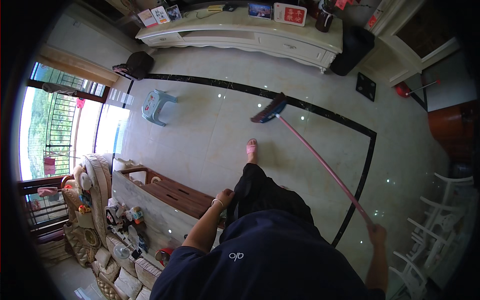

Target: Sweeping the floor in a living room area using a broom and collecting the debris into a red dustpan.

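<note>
My right hand (376, 234) grips the upper end of a broom's pink handle (322, 161). The handle slants up and left to the broom head (269, 108), which has dark reddish bristles and a blue base and lies near the black inlaid strip of the tiled floor. My left hand (225, 198), with a light bangle at the wrist, is beside my dark trousers at the end of a brown wooden piece on the marble-topped table; its fingers are curled, and whether anything is inside them is hidden. A foot in a pink slipper (252, 147) is on the floor below the broom head.
A small blue plastic stool (154, 107) stands on the floor at left. A cream TV cabinet (240, 36) spans the far side. The marble-topped table (161, 221) and a cushioned sofa (125, 281) are at lower left, white chairs (435, 225) at right, and a black scale (365, 87) at upper right.
</note>
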Motion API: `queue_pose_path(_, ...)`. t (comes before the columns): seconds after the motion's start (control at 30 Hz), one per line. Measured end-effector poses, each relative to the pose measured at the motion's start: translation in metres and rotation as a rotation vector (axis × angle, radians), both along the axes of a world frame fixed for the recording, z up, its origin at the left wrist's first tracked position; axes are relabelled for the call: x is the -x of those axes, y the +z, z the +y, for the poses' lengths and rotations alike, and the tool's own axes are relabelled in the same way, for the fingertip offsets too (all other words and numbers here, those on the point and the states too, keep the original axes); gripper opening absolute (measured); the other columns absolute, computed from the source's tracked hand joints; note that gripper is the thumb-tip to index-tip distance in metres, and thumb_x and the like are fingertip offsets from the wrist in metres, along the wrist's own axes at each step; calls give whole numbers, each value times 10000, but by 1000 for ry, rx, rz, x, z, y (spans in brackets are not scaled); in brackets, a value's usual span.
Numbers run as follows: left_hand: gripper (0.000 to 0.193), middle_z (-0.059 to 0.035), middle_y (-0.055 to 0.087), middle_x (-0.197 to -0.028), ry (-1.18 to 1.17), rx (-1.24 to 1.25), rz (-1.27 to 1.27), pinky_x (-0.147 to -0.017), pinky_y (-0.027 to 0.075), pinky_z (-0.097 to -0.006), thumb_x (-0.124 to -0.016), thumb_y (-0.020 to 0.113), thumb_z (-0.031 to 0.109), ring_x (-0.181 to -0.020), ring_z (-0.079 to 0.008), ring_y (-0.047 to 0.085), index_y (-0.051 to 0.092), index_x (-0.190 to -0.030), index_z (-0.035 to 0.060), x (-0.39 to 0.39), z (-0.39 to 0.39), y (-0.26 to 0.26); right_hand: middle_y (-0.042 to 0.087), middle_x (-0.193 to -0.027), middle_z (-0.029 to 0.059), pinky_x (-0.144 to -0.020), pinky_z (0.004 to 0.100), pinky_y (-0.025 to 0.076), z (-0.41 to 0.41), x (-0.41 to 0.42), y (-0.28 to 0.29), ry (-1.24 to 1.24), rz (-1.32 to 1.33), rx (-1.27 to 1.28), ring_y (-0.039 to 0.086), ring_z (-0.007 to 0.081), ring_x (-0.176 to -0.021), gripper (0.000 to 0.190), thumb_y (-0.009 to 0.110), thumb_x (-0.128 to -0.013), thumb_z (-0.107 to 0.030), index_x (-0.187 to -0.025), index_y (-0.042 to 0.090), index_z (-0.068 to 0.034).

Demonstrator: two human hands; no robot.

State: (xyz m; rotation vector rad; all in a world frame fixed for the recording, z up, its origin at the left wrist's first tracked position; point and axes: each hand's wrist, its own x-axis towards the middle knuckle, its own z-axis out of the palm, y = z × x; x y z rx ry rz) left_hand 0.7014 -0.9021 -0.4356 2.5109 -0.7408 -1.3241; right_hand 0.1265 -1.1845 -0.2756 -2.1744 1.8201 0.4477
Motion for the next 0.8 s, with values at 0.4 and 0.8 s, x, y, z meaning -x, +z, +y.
queue_pose_path(0.4, 351, -125, 608, -925, 73, -120, -92, -781, 441, -344, -758, 543, 367, -898, -276, 565, 598, -934, 69, -168, -19, 34, 614, -774, 173, -678, 421, 473, -136, -624, -167, 74, -395, -340, 596, 333, -765, 406, 481, -784, -408, -786, 611, -23)
queue_pose_path(0.8, 334, -132, 619, -885, -117, -231, -6, -771, 454, -351, -736, 550, 364, -867, -271, 581, 608, -910, 85, -272, -120, 0, 605, -760, 187, -665, 421, 440, -161, -341, -152, -183, 120, -549, 588, 330, -760, 501, 472, -770, -483, -801, 612, -3)
